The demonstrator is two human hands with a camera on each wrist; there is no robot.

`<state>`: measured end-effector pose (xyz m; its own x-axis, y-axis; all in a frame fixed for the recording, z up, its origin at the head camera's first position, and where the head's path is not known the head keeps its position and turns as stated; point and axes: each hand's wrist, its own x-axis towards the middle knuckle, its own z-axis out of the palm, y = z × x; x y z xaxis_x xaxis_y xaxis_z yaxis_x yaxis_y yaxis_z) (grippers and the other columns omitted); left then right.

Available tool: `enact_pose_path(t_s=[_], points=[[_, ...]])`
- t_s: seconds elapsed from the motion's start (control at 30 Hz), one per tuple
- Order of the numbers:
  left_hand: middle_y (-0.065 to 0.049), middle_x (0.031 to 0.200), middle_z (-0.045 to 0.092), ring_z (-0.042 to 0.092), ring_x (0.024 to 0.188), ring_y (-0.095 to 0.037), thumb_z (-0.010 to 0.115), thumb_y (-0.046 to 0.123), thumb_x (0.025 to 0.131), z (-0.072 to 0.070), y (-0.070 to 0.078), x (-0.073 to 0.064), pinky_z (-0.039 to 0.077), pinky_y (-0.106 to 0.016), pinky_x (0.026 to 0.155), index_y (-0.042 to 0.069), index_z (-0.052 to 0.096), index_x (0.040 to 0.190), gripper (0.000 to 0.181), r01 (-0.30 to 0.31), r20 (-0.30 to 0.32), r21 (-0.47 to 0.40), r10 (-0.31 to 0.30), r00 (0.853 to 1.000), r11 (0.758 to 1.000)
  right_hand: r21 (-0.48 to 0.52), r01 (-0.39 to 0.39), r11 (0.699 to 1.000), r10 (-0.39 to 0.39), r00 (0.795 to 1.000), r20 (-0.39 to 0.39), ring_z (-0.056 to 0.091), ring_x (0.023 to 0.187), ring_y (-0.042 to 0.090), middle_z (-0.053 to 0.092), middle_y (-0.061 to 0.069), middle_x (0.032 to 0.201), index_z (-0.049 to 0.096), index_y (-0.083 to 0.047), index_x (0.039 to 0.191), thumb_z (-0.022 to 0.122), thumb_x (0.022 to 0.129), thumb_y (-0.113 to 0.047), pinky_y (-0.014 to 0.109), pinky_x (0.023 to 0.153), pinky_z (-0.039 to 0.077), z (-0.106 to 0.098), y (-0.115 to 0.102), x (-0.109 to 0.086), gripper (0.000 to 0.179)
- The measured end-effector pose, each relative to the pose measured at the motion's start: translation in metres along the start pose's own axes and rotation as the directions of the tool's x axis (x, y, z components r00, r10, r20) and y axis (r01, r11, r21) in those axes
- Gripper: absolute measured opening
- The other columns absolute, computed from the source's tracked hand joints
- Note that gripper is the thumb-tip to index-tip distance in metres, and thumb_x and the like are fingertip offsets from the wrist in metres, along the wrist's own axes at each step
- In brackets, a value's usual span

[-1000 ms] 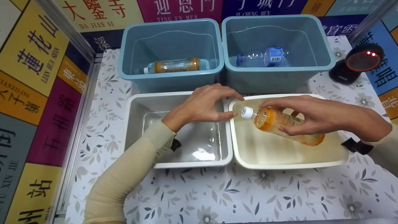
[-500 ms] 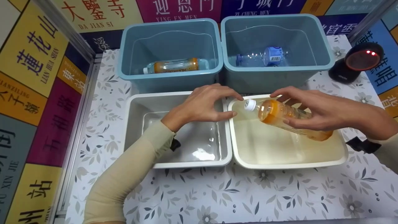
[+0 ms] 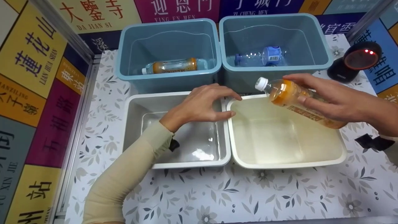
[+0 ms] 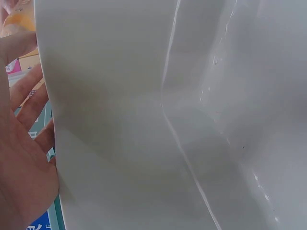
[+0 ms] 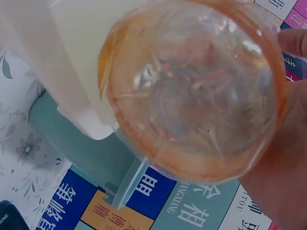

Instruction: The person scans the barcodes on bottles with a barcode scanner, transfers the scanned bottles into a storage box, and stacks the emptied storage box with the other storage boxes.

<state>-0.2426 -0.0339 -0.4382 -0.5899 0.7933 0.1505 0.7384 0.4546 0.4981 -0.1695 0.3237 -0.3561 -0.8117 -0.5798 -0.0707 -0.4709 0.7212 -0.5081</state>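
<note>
My right hand grips a clear plastic bottle with an orange label and white cap. It is tilted, cap up and to the left, over the back right part of the cream bin. Its round base fills much of the right wrist view. My left hand, fingers spread and relaxed, is over the right part of the grey bin, fingertips at the rims where both bins meet. The left wrist view shows that hand beside the bin wall.
Two blue-green bins stand behind. The left bin holds an orange-labelled bottle; the right bin holds a bottle with a blue label. A black scanner-like device with red lights stands at the right on the floral tablecloth.
My right hand has lifted the bottle up and to the right, from over the cream bin's middle towards its back right rim. My left hand has stayed in place.
</note>
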Motion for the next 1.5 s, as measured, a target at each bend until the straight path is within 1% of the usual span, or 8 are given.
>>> enact_pose_path(t_s=[0.4, 0.6, 0.77, 0.97, 1.17, 1.23, 1.33, 1.5], points=[[0.033, 0.127, 0.06, 0.054, 0.114, 0.0, 0.058, 0.061, 0.089, 0.002, -0.001, -0.001, 0.046, -0.031, 0.092, 0.045, 0.062, 0.129, 0.043, 0.002, -0.004, -0.009, -0.002, 1.0, 1.0, -0.091, -0.103, 0.991, 0.091, 0.987, -0.129, 0.061, 0.113, 0.035, 0.058, 0.012, 0.134, 0.025, -0.026, 0.156, 0.09, 0.074, -0.029, 0.027, 0.086, 0.053, -0.001, 0.013, -0.004, 0.105], [0.033, 0.127, 0.059, 0.054, 0.115, 0.001, 0.058, 0.062, 0.089, 0.001, -0.001, -0.001, 0.046, -0.031, 0.092, 0.046, 0.062, 0.129, 0.043, -0.008, -0.012, -0.008, 0.008, 1.0, 1.0, -0.04, -0.133, 0.99, 0.122, 0.971, -0.204, 0.051, 0.121, 0.051, 0.049, 0.025, 0.139, 0.025, -0.017, 0.153, 0.087, 0.077, -0.017, 0.065, 0.096, 0.047, -0.01, 0.031, -0.012, 0.098], [0.033, 0.127, 0.059, 0.054, 0.116, 0.0, 0.057, 0.062, 0.089, 0.001, -0.001, -0.001, 0.046, -0.032, 0.094, 0.046, 0.062, 0.129, 0.043, -0.002, -0.004, -0.011, 0.002, 1.0, 1.0, -0.05, -0.17, 0.984, 0.151, 0.952, -0.266, 0.051, 0.119, 0.05, 0.048, 0.03, 0.142, 0.024, -0.018, 0.154, 0.082, 0.082, -0.015, 0.057, 0.109, 0.043, -0.02, 0.048, -0.018, 0.092], [0.033, 0.127, 0.06, 0.054, 0.116, 0.0, 0.057, 0.062, 0.089, 0.001, -0.001, -0.001, 0.046, -0.032, 0.094, 0.047, 0.062, 0.129, 0.043, 0.004, -0.003, -0.008, -0.004, 1.0, 1.0, -0.001, -0.282, 0.96, 0.265, 0.903, -0.338, 0.047, 0.123, 0.059, 0.044, 0.03, 0.147, 0.023, -0.025, 0.154, 0.08, 0.085, -0.021, 0.079, 0.095, 0.034, -0.029, 0.07, -0.023, 0.09], [0.033, 0.127, 0.059, 0.054, 0.116, 0.001, 0.057, 0.062, 0.089, 0.0, -0.001, -0.002, 0.046, -0.032, 0.094, 0.047, 0.062, 0.129, 0.043, 0.004, -0.005, -0.009, -0.004, 1.0, 1.0, -0.023, -0.37, 0.929, 0.332, 0.858, -0.393, 0.047, 0.116, 0.056, 0.043, 0.029, 0.145, 0.023, -0.026, 0.155, 0.079, 0.086, -0.027, 0.077, 0.095, 0.039, -0.035, 0.091, -0.028, 0.089], [0.033, 0.127, 0.059, 0.054, 0.116, 0.001, 0.057, 0.062, 0.089, 0.0, -0.001, -0.002, 0.046, -0.032, 0.094, 0.047, 0.062, 0.129, 0.043, 0.003, -0.005, -0.014, -0.003, 1.0, 1.0, -0.034, -0.391, 0.92, 0.346, 0.847, -0.404, 0.048, 0.111, 0.052, 0.045, 0.028, 0.144, 0.023, -0.026, 0.155, 0.078, 0.086, -0.029, 0.052, 0.098, 0.052, -0.036, 0.099, -0.029, 0.088], [0.033, 0.127, 0.059, 0.054, 0.116, 0.001, 0.057, 0.063, 0.089, 0.0, -0.001, -0.001, 0.046, -0.032, 0.094, 0.047, 0.062, 0.129, 0.043, 0.006, -0.003, -0.018, -0.007, 1.0, 1.0, -0.044, -0.416, 0.908, 0.362, 0.834, -0.417, 0.05, 0.108, 0.04, 0.047, 0.026, 0.144, 0.025, -0.028, 0.154, 0.078, 0.087, -0.032, 0.015, 0.09, 0.044, -0.038, 0.109, -0.033, 0.086], [0.033, 0.127, 0.059, 0.054, 0.115, 0.0, 0.058, 0.061, 0.089, 0.0, 0.0, -0.001, 0.046, -0.032, 0.093, 0.047, 0.062, 0.128, 0.042, 0.017, 0.0, -0.013, -0.017, 1.0, 1.0, -0.055, -0.45, 0.892, 0.384, 0.814, -0.435, 0.039, 0.095, 0.002, 0.049, 0.026, 0.14, 0.03, -0.021, 0.155, 0.076, 0.087, -0.034, 0.005, 0.076, 0.031, -0.041, 0.121, -0.039, 0.083]])
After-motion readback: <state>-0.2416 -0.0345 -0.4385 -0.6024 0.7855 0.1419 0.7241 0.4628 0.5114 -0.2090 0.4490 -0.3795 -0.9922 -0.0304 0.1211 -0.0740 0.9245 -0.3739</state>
